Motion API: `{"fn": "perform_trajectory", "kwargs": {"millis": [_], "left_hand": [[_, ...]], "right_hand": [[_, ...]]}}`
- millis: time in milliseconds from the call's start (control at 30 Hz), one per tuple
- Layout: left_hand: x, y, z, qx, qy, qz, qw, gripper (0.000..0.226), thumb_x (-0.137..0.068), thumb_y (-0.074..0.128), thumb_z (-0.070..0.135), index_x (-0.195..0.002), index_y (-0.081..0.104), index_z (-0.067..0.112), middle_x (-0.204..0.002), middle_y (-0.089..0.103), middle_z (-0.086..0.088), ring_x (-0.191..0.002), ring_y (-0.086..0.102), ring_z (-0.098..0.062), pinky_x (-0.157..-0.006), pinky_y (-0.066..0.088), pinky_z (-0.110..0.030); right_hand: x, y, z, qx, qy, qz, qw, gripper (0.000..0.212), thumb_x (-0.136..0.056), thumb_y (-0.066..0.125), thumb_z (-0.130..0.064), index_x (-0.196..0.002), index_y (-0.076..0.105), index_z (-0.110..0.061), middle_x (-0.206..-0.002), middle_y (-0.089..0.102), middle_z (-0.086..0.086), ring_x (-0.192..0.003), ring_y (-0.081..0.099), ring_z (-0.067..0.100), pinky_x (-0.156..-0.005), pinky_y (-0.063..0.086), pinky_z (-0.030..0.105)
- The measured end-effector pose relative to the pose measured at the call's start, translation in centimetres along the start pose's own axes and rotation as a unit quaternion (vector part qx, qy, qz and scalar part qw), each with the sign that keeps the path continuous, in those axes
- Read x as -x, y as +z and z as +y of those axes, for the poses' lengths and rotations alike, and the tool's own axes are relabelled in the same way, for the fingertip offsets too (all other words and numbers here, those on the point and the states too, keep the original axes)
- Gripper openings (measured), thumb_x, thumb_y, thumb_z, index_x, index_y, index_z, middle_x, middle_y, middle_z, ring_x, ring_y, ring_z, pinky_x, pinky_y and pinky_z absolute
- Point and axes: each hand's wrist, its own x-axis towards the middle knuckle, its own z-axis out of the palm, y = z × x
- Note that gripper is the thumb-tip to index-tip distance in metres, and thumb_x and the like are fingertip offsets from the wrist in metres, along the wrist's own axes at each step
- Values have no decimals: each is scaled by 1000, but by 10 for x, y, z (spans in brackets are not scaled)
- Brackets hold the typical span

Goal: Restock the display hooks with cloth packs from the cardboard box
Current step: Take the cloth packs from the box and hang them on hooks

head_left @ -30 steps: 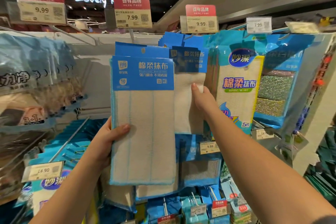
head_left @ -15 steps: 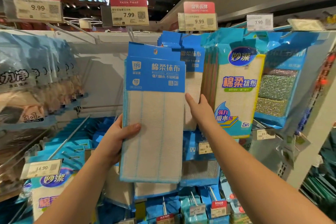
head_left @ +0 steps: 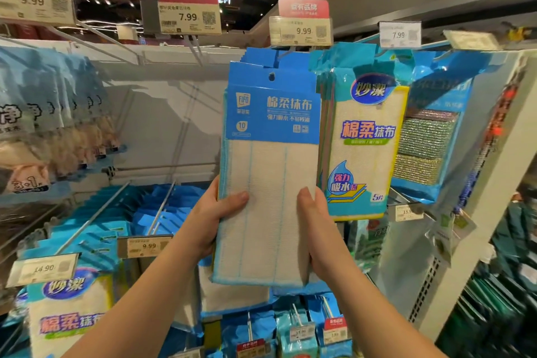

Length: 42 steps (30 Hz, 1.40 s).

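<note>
Store hook wall (head_left: 174,102), well stocked. Left hand (head_left: 209,221) and right hand (head_left: 316,229) both grasped cloth pack (head_left: 270,183) before its hook (head_left: 286,53). Advised: align hang hole (head_left: 271,76) squarely, then push.

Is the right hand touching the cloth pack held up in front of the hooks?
Touching. The head view shows the right hand gripping the cloth pack at its lower right edge, thumb lying on the white front. The left hand grips the opposite edge.

Bare hooks (head_left: 96,35) are leaving open room at upper left; hanging yellow-edged packs (head_left: 366,154) are crowding the right, probably touching the cloth pack (head_left: 270,183).
</note>
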Motion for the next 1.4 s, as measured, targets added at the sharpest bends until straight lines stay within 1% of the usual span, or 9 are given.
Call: {"fn": "perform_trajectory", "kwargs": {"millis": [133,267,400,500,567,733,900,1100,1400], "left_hand": [[-8,14,8,-65,-3,-6,998,89,-59,82,45,-136,46,21,-124,69,-9,-108,70,-28,-90,57,-48],[-15,33,17,-75,5,21,997,86,-58,81,52,-131,45,25,-122,69,-3,-107,70,-24,-93,56,-48],[-16,47,22,-90,11,33,995,77,-75,80,47,-137,42,21,-123,68,1,-107,70,-18,-90,57,-38],[-16,53,24,-94,16,41,995,70,-76,67,48,-137,42,25,-123,69,4,-103,71,-12,-87,57,-33],[-18,56,25,-101,17,51,993,73,-76,65,53,-140,41,28,-121,70,8,-102,71,-10,-88,57,-35],[-25,61,22,-123,18,69,990,49,-98,58,41,-141,41,26,-120,70,11,-100,71,-5,-80,55,-25],[-26,66,13,-132,11,102,986,42,-100,57,37,-137,44,22,-120,68,7,-94,71,-3,-68,56,-17],[-46,66,8,-152,-4,157,976,41,-101,55,42,-134,45,22,-118,68,5,-102,69,-15,-89,57,-41],[-83,54,-22,-197,4,209,958,33,-102,52,42,-126,37,25,-135,54,-7,-115,61,-22,-87,53,-34]], "right_hand": [[-7,-13,-16,46,-32,62,997,38,-101,45,-48,-132,43,-28,-112,57,-25,-105,54,-5,-87,39,21],[-19,-25,-26,71,-46,78,993,46,-101,44,-45,-143,41,-26,-112,54,-30,-101,53,-11,-78,39,7],[-32,-33,-36,70,-58,72,993,49,-102,42,-44,-146,36,-24,-112,52,-25,-97,49,-9,-71,35,-2],[-41,-33,-43,81,-61,78,992,55,-98,44,-57,-143,39,-26,-127,56,-13,-117,54,7,-98,41,25],[-46,-35,-47,71,-60,77,993,59,-93,45,-63,-141,41,-27,-130,58,-8,-121,54,14,-104,42,38],[-57,-47,-51,53,-42,53,996,52,-101,42,-50,-147,34,-28,-113,50,-21,-114,47,7,-94,32,26],[-64,-50,-38,61,-20,49,997,49,-98,45,-55,-139,46,-28,-124,62,-10,-119,57,14,-104,44,39],[-85,-44,-41,121,-6,34,992,68,-94,41,-67,-147,35,-25,-138,50,-7,-128,45,16,-107,38,39],[-107,-25,-32,184,12,47,982,56,-105,32,-46,-151,30,-13,-148,45,11,-135,42,31,-100,35,35]]}}
